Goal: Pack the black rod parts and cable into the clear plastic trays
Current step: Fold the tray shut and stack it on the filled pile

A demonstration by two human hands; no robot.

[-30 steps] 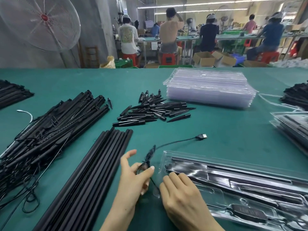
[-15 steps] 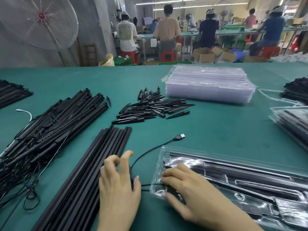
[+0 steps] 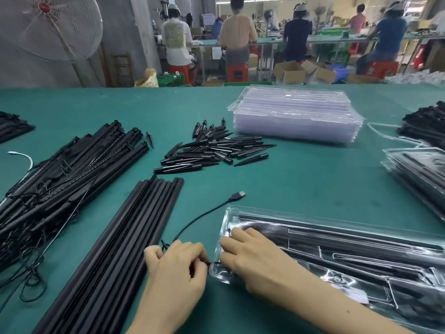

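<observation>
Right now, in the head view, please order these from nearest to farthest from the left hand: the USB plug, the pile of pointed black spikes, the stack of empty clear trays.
From the left hand:
1. USB plug, just beyond it, slightly right.
2. Pile of pointed black spikes, mid-table, farther back.
3. Stack of empty clear trays, far right, near the table's back edge.

Bright overhead light, glare on plastic, background people perhaps motion-blurred, edges warped.

Rods [image 3: 125,242] lie left of the tray [image 3: 337,259], spikes [image 3: 214,148] behind both.
</observation>
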